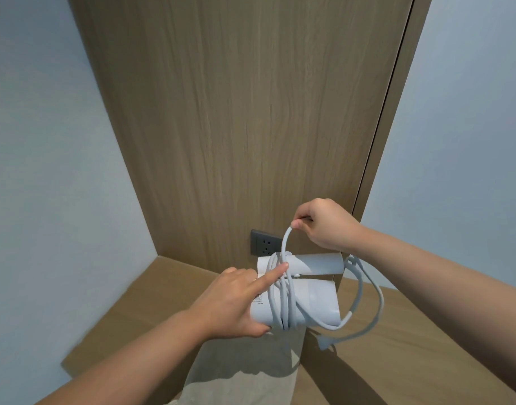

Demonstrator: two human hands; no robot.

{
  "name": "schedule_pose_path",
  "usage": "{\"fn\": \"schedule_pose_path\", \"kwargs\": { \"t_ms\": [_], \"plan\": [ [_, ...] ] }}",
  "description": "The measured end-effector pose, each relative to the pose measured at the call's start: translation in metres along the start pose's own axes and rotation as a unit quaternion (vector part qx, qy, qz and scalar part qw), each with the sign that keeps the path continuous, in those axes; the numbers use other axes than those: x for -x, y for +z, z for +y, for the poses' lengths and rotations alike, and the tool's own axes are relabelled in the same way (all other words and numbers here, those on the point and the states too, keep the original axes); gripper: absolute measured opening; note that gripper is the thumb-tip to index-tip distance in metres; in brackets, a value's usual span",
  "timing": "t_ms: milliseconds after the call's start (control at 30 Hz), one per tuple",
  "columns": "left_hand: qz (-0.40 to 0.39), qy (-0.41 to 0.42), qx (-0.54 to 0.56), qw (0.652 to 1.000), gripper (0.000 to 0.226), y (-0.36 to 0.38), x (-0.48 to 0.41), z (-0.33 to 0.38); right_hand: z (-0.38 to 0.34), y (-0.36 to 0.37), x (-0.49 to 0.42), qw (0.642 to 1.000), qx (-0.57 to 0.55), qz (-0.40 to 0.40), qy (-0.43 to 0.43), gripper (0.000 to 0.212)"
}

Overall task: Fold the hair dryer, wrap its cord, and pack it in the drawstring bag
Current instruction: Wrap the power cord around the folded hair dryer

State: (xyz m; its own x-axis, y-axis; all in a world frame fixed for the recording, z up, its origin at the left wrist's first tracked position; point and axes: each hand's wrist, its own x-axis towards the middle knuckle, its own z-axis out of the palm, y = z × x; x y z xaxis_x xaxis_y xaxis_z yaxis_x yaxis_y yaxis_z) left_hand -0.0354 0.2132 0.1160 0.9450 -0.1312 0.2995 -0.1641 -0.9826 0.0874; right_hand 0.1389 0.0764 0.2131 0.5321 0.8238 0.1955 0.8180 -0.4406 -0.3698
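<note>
The white hair dryer (315, 299) is folded, its handle lying along the barrel, and held in the air above the wooden surface. My left hand (230, 302) grips its left end, index finger stretched over the wound turns of the pale cord (283, 302). My right hand (324, 223) pinches the cord above the dryer, pulling a loop upward. The rest of the cord hangs in loose loops to the right, ending in the plug (324, 343). A beige cloth (245, 375), possibly the drawstring bag, lies below the dryer.
A dark wall socket (264, 243) sits on the wood panel (250, 112) just behind the dryer. A wooden shelf (397, 346) runs along the bottom. Pale blue walls (46, 171) close in on both sides.
</note>
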Motion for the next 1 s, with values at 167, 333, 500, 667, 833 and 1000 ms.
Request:
{"fn": "schedule_pose_path", "kwargs": {
  "t_ms": [167,333,500,667,833,1000],
  "plan": [
    [0.004,0.013,-0.016,1.0,0.1,-0.004,-0.002,-0.002,0.003,0.005,-0.006,0.999,0.029,-0.022,-0.001,0.022],
    [-0.013,0.021,-0.031,0.999,0.089,-0.006,-0.002,-0.005,0.021,-0.006,-0.015,0.99,0.041,-0.134,0.005,0.024],
    [-0.014,0.01,-0.036,0.999,0.085,-0.008,-0.001,-0.01,0.047,-0.025,-0.008,0.97,-0.076,-0.226,0.048,0.024],
    [-0.009,0.03,-0.024,0.999,0.089,-0.013,-0.003,-0.006,0.042,-0.01,-0.003,0.959,-0.082,-0.265,0.051,0.026],
    [0.0,0.033,-0.015,0.999,0.093,-0.014,-0.003,0.001,0.036,-0.009,0.0,0.95,-0.097,-0.292,0.058,0.025],
    [-0.017,0.023,0.019,0.999,0.094,-0.015,-0.001,0.004,0.024,-0.007,0.003,0.978,-0.08,-0.19,-0.014,0.013]
  ]
}}
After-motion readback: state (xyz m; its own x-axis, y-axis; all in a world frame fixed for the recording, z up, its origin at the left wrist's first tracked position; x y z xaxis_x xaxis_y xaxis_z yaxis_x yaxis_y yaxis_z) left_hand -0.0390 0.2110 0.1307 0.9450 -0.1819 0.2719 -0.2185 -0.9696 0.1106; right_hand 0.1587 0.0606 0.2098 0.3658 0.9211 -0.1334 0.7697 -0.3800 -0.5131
